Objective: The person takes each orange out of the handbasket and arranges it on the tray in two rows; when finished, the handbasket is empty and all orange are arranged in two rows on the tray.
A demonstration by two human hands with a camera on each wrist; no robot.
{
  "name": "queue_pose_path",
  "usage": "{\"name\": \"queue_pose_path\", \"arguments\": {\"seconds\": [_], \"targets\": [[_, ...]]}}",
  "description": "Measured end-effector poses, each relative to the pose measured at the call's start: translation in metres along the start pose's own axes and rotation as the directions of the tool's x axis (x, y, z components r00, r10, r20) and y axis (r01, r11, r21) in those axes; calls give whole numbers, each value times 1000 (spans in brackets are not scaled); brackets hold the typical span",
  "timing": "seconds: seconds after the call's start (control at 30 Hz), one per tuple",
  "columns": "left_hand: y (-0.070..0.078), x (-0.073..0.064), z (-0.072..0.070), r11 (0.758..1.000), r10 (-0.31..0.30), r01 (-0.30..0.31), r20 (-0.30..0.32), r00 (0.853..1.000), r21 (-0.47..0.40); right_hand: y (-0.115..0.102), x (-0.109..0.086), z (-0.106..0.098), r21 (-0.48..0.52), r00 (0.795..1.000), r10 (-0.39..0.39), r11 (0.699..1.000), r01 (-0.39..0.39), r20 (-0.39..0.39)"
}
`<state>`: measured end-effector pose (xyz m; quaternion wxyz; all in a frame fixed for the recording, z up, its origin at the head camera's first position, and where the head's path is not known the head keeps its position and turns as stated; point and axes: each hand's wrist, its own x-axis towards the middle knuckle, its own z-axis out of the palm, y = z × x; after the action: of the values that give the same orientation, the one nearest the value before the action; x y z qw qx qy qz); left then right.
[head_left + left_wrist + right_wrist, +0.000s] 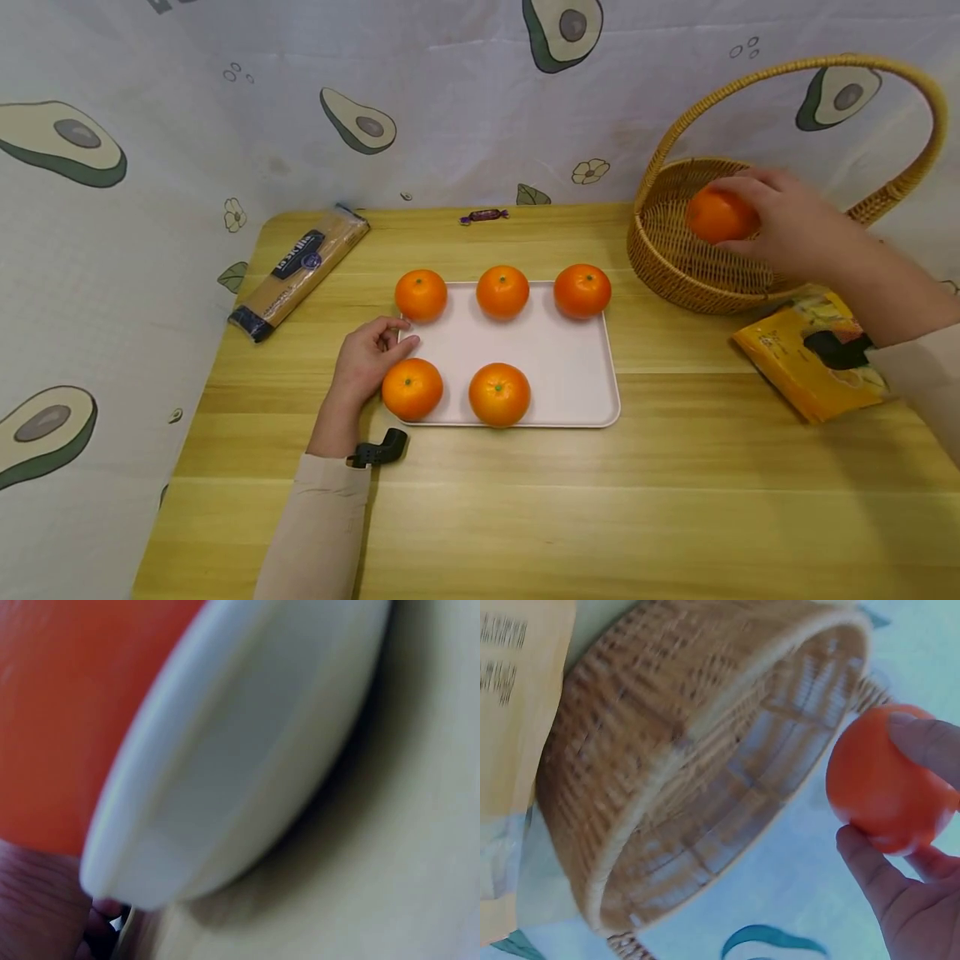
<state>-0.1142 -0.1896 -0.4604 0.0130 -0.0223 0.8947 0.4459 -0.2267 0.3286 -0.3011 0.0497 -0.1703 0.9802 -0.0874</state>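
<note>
My right hand [798, 221] grips an orange [722, 217] between thumb and fingers over the wicker basket [697, 279]. In the right wrist view, this orange [885, 780] is outside the basket's rim [705, 712], apart from it. At the white tray [558, 367], my left hand [369, 360] holds the left edge, thumb over the rim; some of its fingers are hidden. Three oranges [502, 292] form the tray's far row; two more [499, 395] are in the near row. The left wrist view shows the tray's side [225, 765] close up beside an orange [75, 712].
A yellow packet [795, 358] lies in front of the basket, partly under my right forearm. A long pasta packet [300, 271] is at the table's left, and a purple wrapped candy [484, 216] at its back edge. The basket's tall handle [795, 67] arches above its opening.
</note>
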Motion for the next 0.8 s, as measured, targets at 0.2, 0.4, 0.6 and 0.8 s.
{"name": "queue_pose_path", "arguments": {"seconds": [0.2,0.4,0.6,0.8], "targets": [[-1,0,0,1000,-7,7,3,1000,0,-24,-14,2,49,1000,-29,998,29,-1],[-1,0,0,1000,-8,8,1,1000,-2,-46,-27,13,98,992,-111,988,116,-60],[-1,1,0,1000,-8,8,-3,1000,4,-60,-40,30,174,988,-138,974,148,-72],[-1,1,0,1000,-4,4,-3,1000,8,-66,-51,56,247,990,-129,959,139,-58]]}}
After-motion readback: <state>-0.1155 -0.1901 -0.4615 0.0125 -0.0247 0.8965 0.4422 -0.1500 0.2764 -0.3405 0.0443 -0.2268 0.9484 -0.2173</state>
